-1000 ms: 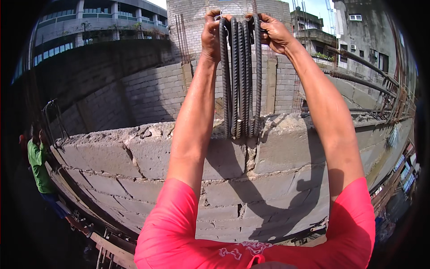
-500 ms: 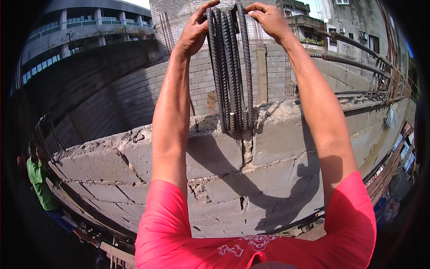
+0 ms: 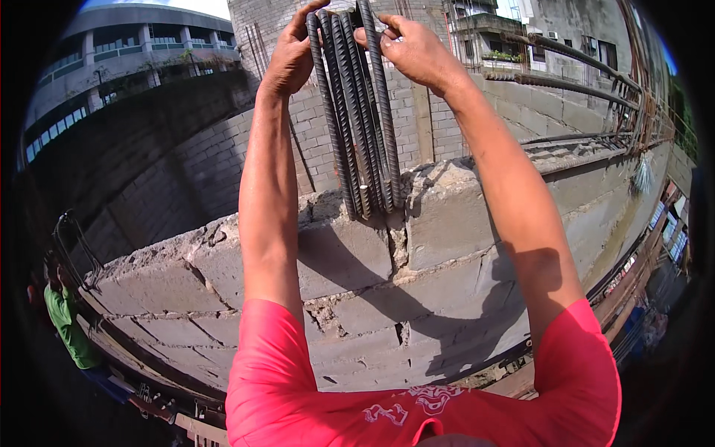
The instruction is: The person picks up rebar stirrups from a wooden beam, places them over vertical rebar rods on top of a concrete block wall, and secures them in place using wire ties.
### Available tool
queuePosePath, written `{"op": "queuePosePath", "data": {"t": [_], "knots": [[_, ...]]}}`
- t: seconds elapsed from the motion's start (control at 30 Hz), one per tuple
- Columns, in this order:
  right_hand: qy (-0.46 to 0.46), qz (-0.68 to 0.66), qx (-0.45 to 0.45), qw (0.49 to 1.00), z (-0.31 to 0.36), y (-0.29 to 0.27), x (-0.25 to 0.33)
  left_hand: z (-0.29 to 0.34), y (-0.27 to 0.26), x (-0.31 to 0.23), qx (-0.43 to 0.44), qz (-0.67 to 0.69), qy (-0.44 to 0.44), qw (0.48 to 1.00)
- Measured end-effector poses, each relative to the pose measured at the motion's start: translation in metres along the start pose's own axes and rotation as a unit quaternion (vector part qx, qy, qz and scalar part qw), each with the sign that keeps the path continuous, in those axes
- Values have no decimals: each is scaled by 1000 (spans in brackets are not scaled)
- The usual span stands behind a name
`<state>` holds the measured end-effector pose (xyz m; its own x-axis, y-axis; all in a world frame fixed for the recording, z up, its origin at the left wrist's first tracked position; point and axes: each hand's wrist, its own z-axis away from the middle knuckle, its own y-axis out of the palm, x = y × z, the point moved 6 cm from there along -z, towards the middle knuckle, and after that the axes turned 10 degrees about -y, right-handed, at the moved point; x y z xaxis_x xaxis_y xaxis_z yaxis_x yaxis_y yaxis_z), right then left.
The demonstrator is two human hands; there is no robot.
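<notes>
A bundle of several dark ribbed steel rebars (image 3: 350, 112) stands before me, slightly tilted, its lower ends at the top edge of a grey block wall (image 3: 447, 223). My left hand (image 3: 290, 58) is at the upper left of the bundle, thumb and fingers closed about the outermost left bar. On the other side, my right hand (image 3: 418, 54) pinches the outermost right bar, with a fingertip showing behind it. That right bar stands a little apart from the others at the top. The far side of the bundle is hidden.
More rebars (image 3: 573, 89) run lengthwise at the right, above the wall. Bent bars (image 3: 74, 242) stick up at the left end. A person in a green shirt (image 3: 63, 316) is below at the far left. Behind stands another block wall (image 3: 223, 149).
The bundle and both hands now appear further left in the view, with the whole scene shifted that way. My right hand has come down and its fingers have closed round the right bar.
</notes>
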<state>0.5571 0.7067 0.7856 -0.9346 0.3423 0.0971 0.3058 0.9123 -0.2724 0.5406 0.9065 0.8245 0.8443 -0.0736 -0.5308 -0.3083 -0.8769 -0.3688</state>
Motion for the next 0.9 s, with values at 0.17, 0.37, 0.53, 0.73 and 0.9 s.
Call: {"op": "queuePosePath", "data": {"t": [0.17, 0.37, 0.53, 0.73, 0.9], "knots": [[-13, -223, -15, 975, -4, 9, -21, -4, 2, 3, -43, 22, -5, 999], [-12, -166, -14, 986, -5, 10, -4, -1, 6, 2, -83, 65, -29, 994], [5, -108, -61, 992, -7, 18, -1, 1, -14, 1, -93, -77, 1, 993], [-45, 17, -68, 997, -11, 12, 5, -3, 9, 4, -65, -88, 29, 994], [-33, -12, -21, 999, -7, 18, 4, -5, 16, 0, -164, -167, 117, 965]]}}
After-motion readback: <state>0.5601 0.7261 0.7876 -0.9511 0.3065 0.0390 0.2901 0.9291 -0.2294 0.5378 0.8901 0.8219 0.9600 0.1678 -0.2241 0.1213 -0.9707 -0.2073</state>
